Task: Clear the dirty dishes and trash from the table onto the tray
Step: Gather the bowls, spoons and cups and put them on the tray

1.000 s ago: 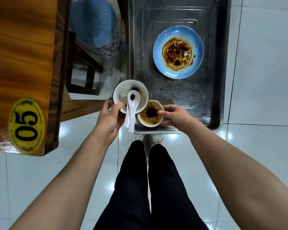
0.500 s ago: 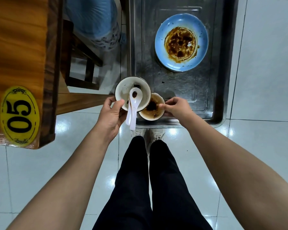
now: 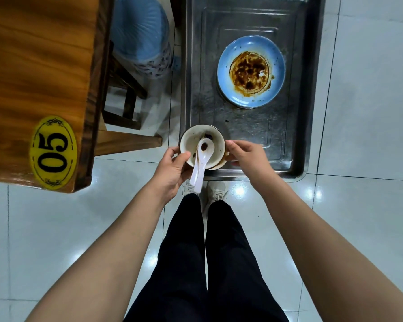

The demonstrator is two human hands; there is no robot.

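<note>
My left hand [image 3: 172, 169] grasps the bowl [image 3: 201, 145] with its spoon [image 3: 201, 159]; my right hand [image 3: 244, 155] grips a second bowl [image 3: 220, 164] beneath. Both hover over the tray's [image 3: 289, 140] near edge. Next, I'd say: lower them gently.

Overhead light glared in bright spots on the glossy floor tiles [image 3: 240, 190]. The wide lens bowed the edges, and the wooden table [image 3: 40, 66] looked softly smeared.
</note>
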